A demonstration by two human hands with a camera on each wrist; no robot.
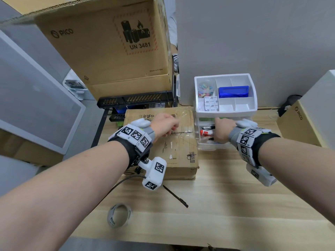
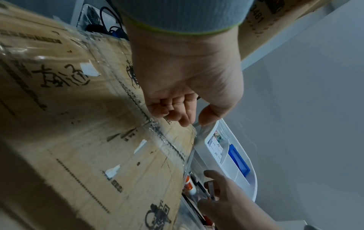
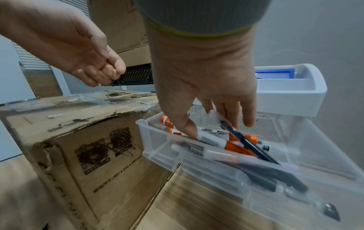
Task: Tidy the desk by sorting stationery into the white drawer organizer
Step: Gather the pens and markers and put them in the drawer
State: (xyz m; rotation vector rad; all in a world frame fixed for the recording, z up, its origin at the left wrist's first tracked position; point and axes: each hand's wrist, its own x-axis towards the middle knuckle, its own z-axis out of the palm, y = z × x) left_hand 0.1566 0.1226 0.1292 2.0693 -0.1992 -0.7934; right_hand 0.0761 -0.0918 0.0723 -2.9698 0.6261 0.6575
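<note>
Clearly "UN 3481" — big carton (image 1: 108,42).

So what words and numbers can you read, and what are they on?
"PICO": big cardboard box, top left.
"UN 3481": same box, under the battery-and-flame sign.
"Made in China": same box, low on its front.
"PICO": cardboard box at right.
"Notes": sticky-note pack in the white organizer.
Print on the small taped box: too blurred.
</note>
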